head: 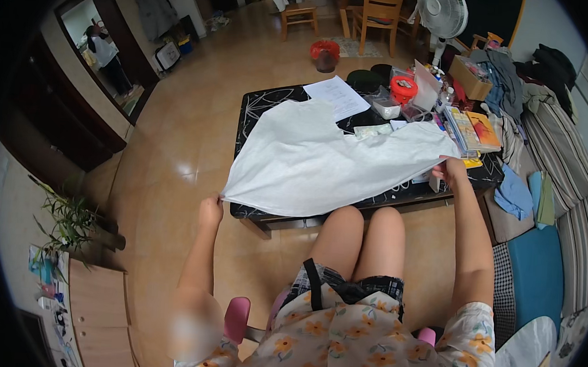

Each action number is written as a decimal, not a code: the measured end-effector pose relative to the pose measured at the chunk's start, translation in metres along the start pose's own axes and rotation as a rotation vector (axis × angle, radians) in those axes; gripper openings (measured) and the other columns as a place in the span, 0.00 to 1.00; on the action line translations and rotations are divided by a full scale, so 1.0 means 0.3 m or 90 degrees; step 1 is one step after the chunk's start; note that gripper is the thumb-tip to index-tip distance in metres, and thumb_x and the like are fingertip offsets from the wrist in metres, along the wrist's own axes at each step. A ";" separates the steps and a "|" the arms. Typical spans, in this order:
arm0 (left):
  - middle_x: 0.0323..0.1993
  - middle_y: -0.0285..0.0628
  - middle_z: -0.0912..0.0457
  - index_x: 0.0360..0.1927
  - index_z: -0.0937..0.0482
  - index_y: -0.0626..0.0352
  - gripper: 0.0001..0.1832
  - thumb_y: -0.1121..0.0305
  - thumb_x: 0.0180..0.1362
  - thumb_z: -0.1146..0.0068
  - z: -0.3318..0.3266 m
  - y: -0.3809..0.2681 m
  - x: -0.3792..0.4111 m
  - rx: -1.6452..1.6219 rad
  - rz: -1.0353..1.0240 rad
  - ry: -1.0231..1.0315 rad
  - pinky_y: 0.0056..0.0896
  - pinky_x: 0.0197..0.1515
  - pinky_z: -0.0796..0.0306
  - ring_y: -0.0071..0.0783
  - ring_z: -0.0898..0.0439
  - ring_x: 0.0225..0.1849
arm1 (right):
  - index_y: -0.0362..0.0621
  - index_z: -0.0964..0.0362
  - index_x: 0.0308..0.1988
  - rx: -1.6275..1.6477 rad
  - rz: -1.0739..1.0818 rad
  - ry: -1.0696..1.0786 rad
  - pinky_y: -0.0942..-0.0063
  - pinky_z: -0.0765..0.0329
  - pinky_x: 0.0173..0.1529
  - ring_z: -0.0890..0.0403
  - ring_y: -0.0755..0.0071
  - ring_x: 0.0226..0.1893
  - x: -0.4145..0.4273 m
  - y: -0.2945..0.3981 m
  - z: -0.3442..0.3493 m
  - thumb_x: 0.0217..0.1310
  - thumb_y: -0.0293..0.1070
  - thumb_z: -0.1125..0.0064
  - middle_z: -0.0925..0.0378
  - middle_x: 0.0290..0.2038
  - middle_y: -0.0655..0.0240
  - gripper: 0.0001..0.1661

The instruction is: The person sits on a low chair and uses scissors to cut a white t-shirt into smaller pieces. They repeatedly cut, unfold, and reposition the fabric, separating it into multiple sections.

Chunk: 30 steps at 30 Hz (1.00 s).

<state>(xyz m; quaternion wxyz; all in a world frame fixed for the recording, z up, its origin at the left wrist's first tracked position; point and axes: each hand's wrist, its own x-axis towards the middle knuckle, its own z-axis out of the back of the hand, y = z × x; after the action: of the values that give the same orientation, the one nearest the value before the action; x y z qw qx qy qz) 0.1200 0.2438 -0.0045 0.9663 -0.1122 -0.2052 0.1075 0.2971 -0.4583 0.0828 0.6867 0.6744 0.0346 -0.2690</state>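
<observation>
A white cloth garment (315, 159), its exact kind unclear, is spread across a black patterned coffee table (244, 130). My left hand (211, 210) pinches its near left corner just off the table's left front edge. At the right, my right hand (450, 172) grips the garment's other near edge, and the hem is stretched between both hands. The cloth's far side lies against printed paper sheets (337, 96) and a small packet (373, 131). Near my right hand are stacked books (466, 131).
A red-lidded tub (403, 89), clear bags and a bottle (445, 98) crowd the table's far right. To the right stands a sofa (538, 269) with clothes. Beyond are a red-lined bin (325, 51), a fan (441, 13) and chairs (382, 15). A person (105, 56) is in the left doorway.
</observation>
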 end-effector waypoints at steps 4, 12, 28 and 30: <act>0.23 0.49 0.17 0.32 0.17 0.63 0.05 0.75 0.55 0.43 -0.006 0.026 0.061 -0.217 0.141 -0.034 0.35 0.31 0.25 0.38 0.17 0.25 | 0.38 0.28 0.46 0.105 0.078 -0.019 0.73 0.15 0.27 0.19 0.70 0.27 0.080 0.097 0.004 0.64 0.28 0.60 0.22 0.29 0.63 0.16; 0.23 0.46 0.18 0.33 0.17 0.62 0.06 0.75 0.53 0.43 0.012 -0.004 0.399 -0.239 0.138 -0.047 0.33 0.32 0.26 0.36 0.19 0.25 | 0.35 0.26 0.37 0.067 0.143 -0.125 0.73 0.17 0.27 0.18 0.69 0.24 0.304 0.294 -0.006 0.62 0.29 0.57 0.20 0.29 0.61 0.13; 0.47 0.56 0.24 0.43 0.21 0.63 0.15 0.80 0.49 0.42 -0.170 -0.236 0.184 0.021 -0.026 -0.068 0.47 0.53 0.30 0.55 0.25 0.49 | 0.37 0.28 0.53 -0.538 0.561 -0.381 0.61 0.25 0.50 0.23 0.47 0.43 0.208 -0.306 -0.105 0.49 0.23 0.43 0.24 0.40 0.51 0.27; 0.46 0.56 0.25 0.46 0.23 0.62 0.17 0.77 0.49 0.40 -0.143 -0.401 0.160 0.029 -0.018 -0.072 0.46 0.52 0.32 0.53 0.26 0.48 | 0.36 0.28 0.49 -0.596 0.604 -0.265 0.58 0.26 0.52 0.25 0.44 0.46 0.096 -0.351 -0.173 0.49 0.24 0.41 0.25 0.43 0.51 0.23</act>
<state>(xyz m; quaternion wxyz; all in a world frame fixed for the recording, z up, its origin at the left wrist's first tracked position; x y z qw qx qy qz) 0.2004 0.1340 0.0066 0.9570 -0.0810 -0.2582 0.1049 0.2942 -0.4130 -0.0293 0.9409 0.1839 -0.2836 -0.0208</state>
